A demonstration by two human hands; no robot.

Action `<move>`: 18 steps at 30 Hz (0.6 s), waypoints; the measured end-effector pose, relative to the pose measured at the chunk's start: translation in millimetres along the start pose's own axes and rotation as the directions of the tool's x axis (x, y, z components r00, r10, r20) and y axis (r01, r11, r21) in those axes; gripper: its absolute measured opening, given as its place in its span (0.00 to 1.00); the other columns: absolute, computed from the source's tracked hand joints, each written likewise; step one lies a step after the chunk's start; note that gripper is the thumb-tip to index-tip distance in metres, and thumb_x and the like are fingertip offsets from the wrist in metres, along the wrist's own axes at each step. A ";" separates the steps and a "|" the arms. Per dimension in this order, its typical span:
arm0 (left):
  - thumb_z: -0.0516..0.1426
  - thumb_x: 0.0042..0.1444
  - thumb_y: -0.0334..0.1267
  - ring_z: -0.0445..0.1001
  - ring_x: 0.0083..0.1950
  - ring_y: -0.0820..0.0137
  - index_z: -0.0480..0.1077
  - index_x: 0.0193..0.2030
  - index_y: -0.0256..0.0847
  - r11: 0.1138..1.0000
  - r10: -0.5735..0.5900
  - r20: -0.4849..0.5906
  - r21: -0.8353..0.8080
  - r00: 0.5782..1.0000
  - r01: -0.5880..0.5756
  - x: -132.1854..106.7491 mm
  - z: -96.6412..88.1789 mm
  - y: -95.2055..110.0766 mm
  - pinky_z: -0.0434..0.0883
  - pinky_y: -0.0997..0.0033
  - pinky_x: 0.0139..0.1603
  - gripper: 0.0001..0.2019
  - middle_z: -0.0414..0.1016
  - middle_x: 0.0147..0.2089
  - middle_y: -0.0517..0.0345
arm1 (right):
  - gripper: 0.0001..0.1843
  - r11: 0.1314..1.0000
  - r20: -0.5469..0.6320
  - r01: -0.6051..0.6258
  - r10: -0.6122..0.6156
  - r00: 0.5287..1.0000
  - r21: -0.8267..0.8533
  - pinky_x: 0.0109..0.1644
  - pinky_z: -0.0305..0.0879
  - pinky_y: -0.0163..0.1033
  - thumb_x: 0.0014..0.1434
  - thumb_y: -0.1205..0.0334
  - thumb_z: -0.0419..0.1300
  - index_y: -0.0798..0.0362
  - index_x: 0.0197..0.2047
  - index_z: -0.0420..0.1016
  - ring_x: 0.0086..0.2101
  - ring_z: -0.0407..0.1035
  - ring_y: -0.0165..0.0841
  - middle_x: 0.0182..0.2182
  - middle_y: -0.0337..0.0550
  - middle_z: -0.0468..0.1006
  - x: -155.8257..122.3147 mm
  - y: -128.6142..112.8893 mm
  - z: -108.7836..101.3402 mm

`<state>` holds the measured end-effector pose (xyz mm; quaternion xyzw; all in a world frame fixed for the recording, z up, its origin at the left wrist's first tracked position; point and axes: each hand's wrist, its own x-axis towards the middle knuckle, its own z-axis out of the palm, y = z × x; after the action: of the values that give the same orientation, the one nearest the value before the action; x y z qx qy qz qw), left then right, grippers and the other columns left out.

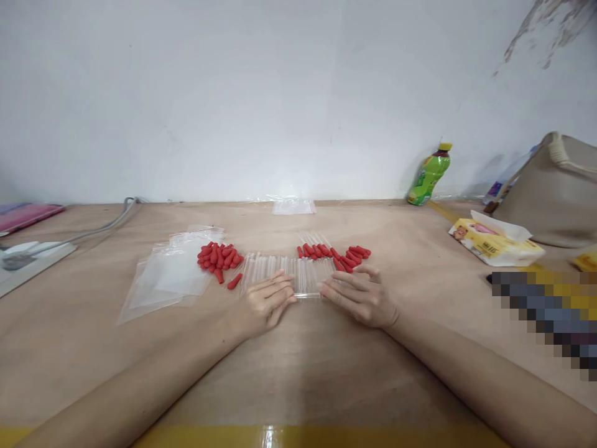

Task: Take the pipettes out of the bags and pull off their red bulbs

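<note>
Side by side on the table lies a row of clear glass tubes [265, 266]. In front of it a single glass tube [308, 295] lies crosswise between my hands. My left hand [268, 302] is closed at this tube's left end, fingers together over the row's near edge. At the other end my right hand [359, 298] is closed too, its fingertips partly hiding the tube. Red rubber bulbs [217, 256] are heaped left of the row, with one loose bulb [234, 282] nearer. Behind my right hand are several droppers [319, 250], red bulbs fitted on thin tubes.
Clear zip bags [172, 274] lie left of the bulbs; another bag [293, 206] is by the wall. At right stand a green bottle [429, 175], a yellow tissue pack [497, 241] and a beige bag [553, 193]. A power strip [37, 261] with a cable is far left.
</note>
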<state>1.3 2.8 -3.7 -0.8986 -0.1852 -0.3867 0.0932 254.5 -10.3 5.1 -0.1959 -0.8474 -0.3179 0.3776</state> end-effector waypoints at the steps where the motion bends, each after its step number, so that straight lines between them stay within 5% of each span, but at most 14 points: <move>1: 0.54 0.55 0.28 0.72 0.48 0.67 0.68 0.40 0.37 0.999 -0.034 -0.021 0.020 0.999 0.034 -1.3 -1.2 -2.9 0.70 0.61 0.53 0.06 0.75 0.38 0.55 | 0.11 0.999 -0.008 -0.038 0.038 0.999 -0.003 0.42 0.55 0.40 0.57 0.70 0.55 0.48 0.43 0.72 0.37 0.70 0.28 0.35 0.33 0.79 -2.5 3.8 -0.4; 4: 0.53 0.56 0.31 0.72 0.42 0.70 0.69 0.41 0.39 0.974 -0.175 -0.112 0.124 0.978 0.189 -3.1 -5.9 -13.4 0.73 0.68 0.43 0.07 0.73 0.38 0.55 | 0.13 0.968 -0.062 -0.247 0.249 0.967 0.040 0.38 0.59 0.39 0.55 0.68 0.58 0.48 0.44 0.72 0.32 0.68 0.29 0.34 0.36 0.79 -12.4 18.4 3.6; 7: 0.52 0.58 0.33 0.68 0.33 0.74 0.69 0.43 0.41 0.925 -0.269 -0.194 0.223 0.944 0.309 -1.0 -10.0 -22.3 0.70 0.75 0.31 0.09 0.67 0.33 0.57 | 0.11 0.851 -0.049 -0.494 0.509 0.859 0.177 0.34 0.63 0.36 0.56 0.65 0.57 0.50 0.44 0.73 0.31 0.67 0.29 0.33 0.42 0.75 -20.0 34.4 12.2; 13: 0.48 0.58 0.30 0.66 0.33 0.74 0.66 0.49 0.39 0.914 -0.283 -0.156 0.256 0.946 0.315 2.0 -11.0 -28.3 0.68 0.76 0.29 0.13 0.65 0.34 0.56 | 0.15 0.499 0.052 -0.850 0.857 0.513 0.168 0.27 0.62 0.36 0.55 0.62 0.53 0.56 0.43 0.75 0.26 0.63 0.29 0.28 0.44 0.68 -26.3 60.9 19.7; 18: 0.48 0.58 0.27 0.69 0.35 0.71 0.66 0.47 0.39 0.919 -0.244 -0.062 0.303 0.968 0.251 2.1 -9.9 -26.9 0.69 0.73 0.34 0.13 0.68 0.35 0.54 | 0.17 0.200 0.144 -0.946 0.960 0.241 0.254 0.28 0.62 0.36 0.47 0.61 0.56 0.57 0.41 0.71 0.22 0.61 0.28 0.23 0.38 0.68 -39.9 73.9 25.0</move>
<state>-14.8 24.9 5.2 -0.8379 -0.3541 -0.3720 0.1848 309.3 56.4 -9.3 -0.6109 -0.5731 0.1053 0.5360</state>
